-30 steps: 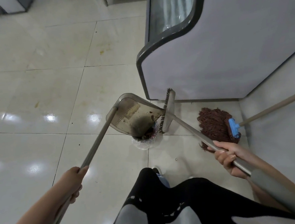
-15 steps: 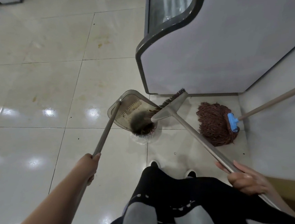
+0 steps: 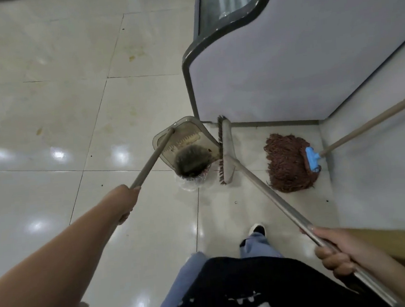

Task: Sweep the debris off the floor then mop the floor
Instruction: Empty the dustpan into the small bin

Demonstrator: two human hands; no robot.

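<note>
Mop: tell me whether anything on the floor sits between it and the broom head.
Nothing visible does. The mop lies apart from the broom head by the wall, with only bare floor tile between them. The dustpan is on the broom's other side.

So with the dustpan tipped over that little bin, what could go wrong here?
The dustpan is tilted over a small plastic-lined bin; the bin's mouth looks narrow, so debris may spill onto the floor. The broom head stands close beside both and could knock the bin. The mop lies nearby, a possible trip hazard.
</note>
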